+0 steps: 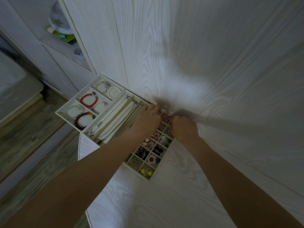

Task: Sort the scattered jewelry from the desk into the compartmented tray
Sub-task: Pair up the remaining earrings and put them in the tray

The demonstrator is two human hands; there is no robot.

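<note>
Both hands, L (148, 118) & R (184, 127), rested over the far end of the gridded tray (148, 178) on the worktop (181, 195); grip on anything unclear.

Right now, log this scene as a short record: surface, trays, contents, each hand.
surface: white wood-grain desk
bracelet tray: left, holds red bead bracelet, pearl bracelet, dark red bracelet
necklace tray: middle, thin chains in long slots
grid tray: small items, including white flower piece, yellow beads
left hand: over the trays' far end
right hand: fingers curled at the grid tray's far end; grip unclear
</note>
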